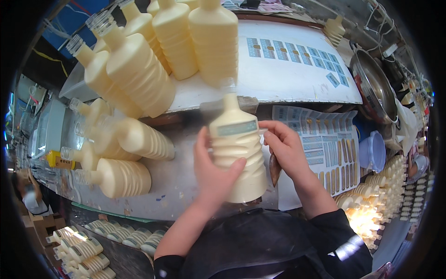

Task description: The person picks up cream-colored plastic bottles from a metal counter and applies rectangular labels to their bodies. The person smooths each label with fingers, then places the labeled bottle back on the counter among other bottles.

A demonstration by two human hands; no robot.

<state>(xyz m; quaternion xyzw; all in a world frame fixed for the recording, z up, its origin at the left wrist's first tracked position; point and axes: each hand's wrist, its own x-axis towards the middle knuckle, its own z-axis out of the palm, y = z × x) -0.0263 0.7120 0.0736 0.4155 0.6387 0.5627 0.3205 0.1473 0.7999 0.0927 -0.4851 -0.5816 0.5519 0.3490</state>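
A cream-coloured bottle (pixel 241 186) with a clear threaded neck and wavy ribbed sides stands upright in front of me. My left hand (pixel 213 169) is closed around its left side, thumb across the front. A blue-grey label strip (pixel 237 128) lies across the bottle's shoulder. My right hand (pixel 285 149) is closed at the bottle's upper right, its fingertips touching the side near the label's end. From below those fingers sticks a brown pointed tool handle (pixel 275 170); its other end is hidden in the hand.
Beyond the bottle, a raised white board (pixel 297 83) bears cream bottles (pixel 176 42) and rows of blue labels (pixel 292 52). Several bottles (pixel 123 178) lie at left. A label sheet (pixel 320 153) lies at right, near a lavender basin (pixel 373 151) and a metal pan (pixel 378 86).
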